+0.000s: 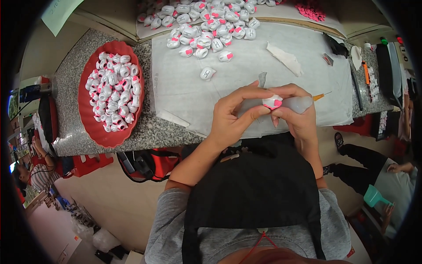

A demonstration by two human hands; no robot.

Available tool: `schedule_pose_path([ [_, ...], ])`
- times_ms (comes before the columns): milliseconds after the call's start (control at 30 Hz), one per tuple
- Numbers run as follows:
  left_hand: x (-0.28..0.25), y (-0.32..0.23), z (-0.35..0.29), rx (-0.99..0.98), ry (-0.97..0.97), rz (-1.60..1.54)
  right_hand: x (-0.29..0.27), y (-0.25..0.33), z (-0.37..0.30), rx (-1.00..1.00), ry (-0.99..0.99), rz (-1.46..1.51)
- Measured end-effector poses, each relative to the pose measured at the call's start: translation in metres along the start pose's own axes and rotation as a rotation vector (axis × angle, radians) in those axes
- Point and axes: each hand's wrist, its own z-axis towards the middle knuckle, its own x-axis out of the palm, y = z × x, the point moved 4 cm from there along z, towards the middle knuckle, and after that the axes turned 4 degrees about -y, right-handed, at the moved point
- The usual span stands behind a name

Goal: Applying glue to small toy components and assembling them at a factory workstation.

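My left hand (233, 114) and my right hand (296, 116) meet over a white sheet (246, 75) on the granite counter. Between the fingertips of both hands sits a small white piece with a pink part (273, 102). My right hand also grips a translucent squeeze bottle (300, 104) whose thin orange nozzle (321, 95) points right. Several more white and pink pieces (211, 26) lie heaped at the far side of the sheet. One single piece (207, 73) lies apart, closer to my hands.
A red oval tray (90, 127) full of the same pieces sits at the left of the counter (70, 79). Tools and an orange pen (365, 72) lie at the right. A scrap of white paper (285, 59) rests on the sheet. Another person sits at the lower right.
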Motion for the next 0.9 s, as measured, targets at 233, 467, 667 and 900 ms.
schedule_pose_path([
  [233,-0.004,-0.006,-0.002,0.091,-0.008,0.097,0.004,-0.005,0.002,-0.024,0.055,0.045],
  [467,0.005,-0.004,-0.002,0.095,-0.012,0.112,-0.002,-0.008,-0.004,-0.041,-0.031,0.084],
  [667,-0.004,-0.009,-0.002,0.189,-0.048,0.212,0.008,-0.016,0.005,0.133,0.013,0.245],
  [900,-0.002,-0.008,0.002,0.161,-0.115,0.218,0.005,-0.018,0.007,0.134,0.042,0.298],
])
